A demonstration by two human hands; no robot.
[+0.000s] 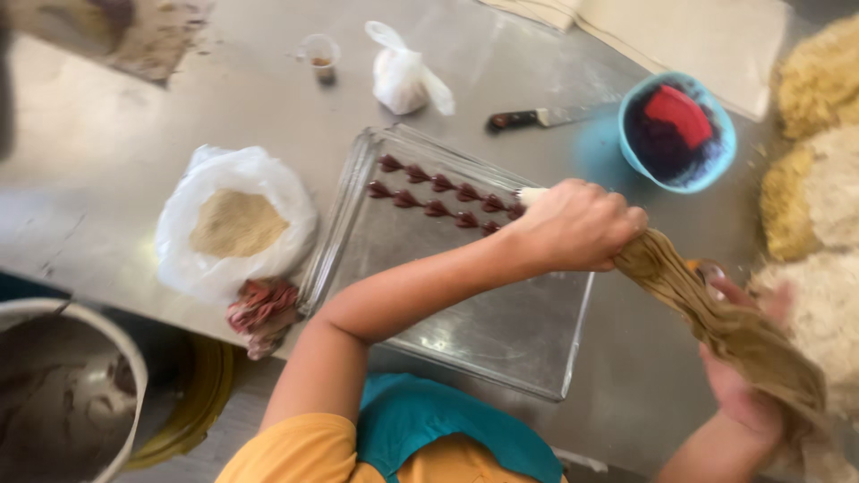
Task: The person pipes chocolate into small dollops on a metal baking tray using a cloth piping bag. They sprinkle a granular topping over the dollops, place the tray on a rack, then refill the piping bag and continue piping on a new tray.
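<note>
Partly, our view is blocked: our left hand [573, 224] clenches around the front of the tan piping bag [716, 326] and covers most of its white nozzle [531, 195], so only the tip shows. Our right hand [743, 376] grasps the twisted rear of the bag from beneath; its fingers are blurred and half hidden by the cloth. We see the bag lying slantwise, its long axis running from lower right up to the left, the nozzle pointing left over the metal tray [501, 331] on the counter [116, 179]. The tip sits just beside the last of the dark red piped shapes [438, 192], which stand in two slanting rows. At the far right, pale crumbly heaps [814, 179] are cut off by the edge. A blue bowl [720, 148] stands beyond the tray, a knife [537, 116] near it.
</note>
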